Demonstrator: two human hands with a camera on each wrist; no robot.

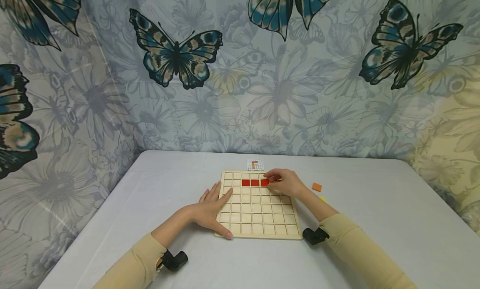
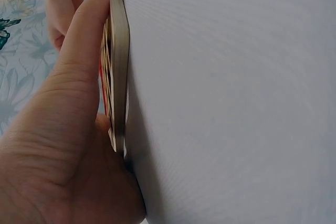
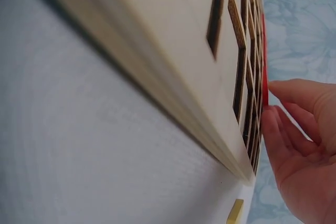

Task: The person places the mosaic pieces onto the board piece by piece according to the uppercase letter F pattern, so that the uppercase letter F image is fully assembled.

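A pale wooden grid board [image 1: 258, 237] lies flat on the white table. Three red square tiles [image 1: 245, 183] sit in a row across its second row of cells from the back. My right hand [image 1: 286, 183] pinches the rightmost red tile [image 1: 264, 183] between thumb and fingertips; in the right wrist view the red edge [image 3: 265, 61] shows at those fingertips. Spread along the board's left side, my left hand [image 1: 210, 210] rests with its thumb [image 2: 86, 35] on the front-left corner and its index finger on the grid. Its palm partly hides the left edge.
A small printed card [image 1: 255, 165] with a coloured grid pattern lies just behind the board. Right of the board are an orange tile [image 1: 316, 187] and a yellow tile [image 1: 323, 199], the latter partly covered by the right forearm. Butterfly-patterned cloth [image 1: 240, 114] hangs behind the table.
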